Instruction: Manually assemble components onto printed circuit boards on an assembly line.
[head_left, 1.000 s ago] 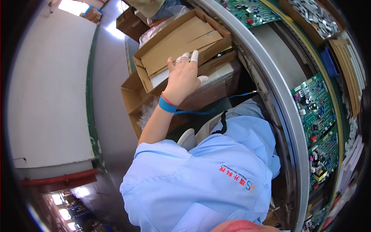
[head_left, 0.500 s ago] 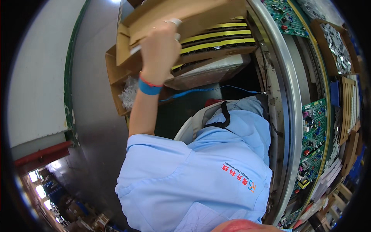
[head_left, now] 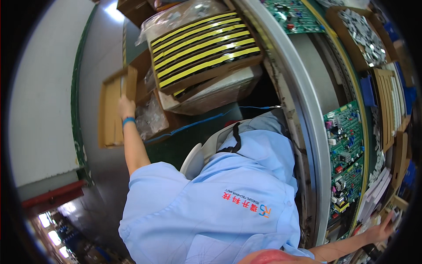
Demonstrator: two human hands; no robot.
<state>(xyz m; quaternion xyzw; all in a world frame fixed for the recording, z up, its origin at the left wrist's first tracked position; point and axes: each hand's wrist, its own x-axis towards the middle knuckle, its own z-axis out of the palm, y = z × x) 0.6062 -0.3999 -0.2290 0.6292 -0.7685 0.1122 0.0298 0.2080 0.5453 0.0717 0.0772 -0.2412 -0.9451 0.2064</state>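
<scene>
My left hand (head_left: pixel 126 108), with a blue wristband, is closed on the edge of a shallow cardboard tray (head_left: pixel 110 99), held tilted out at the left. Beside it an open carton holds crumpled clear plastic bags (head_left: pixel 149 115). A coiled blue cord (head_left: pixel 198 122) stretches from near the wristband to the bench edge. Farther ahead stands a carton of black pieces with yellow strips (head_left: pixel 204 46), uncovered and in rows. My right hand (head_left: pixel 381 229) reaches out at the lower right over the cluttered bench, fingers apart, seemingly holding nothing.
A metal rail (head_left: pixel 314 119) edges the bench on my right. Green circuit boards (head_left: pixel 345 136) lie along the line behind it. Beyond are a box of metal parts (head_left: pixel 362 37) and cardboard strips (head_left: pixel 387 116). A white wrapped block (head_left: pixel 220 90) sits under the yellow-striped rows.
My left hand has carried the cardboard tray off the yellow-striped rows, to the left and nearer. Those rows now show fully. My right hand has come into view at the lower right.
</scene>
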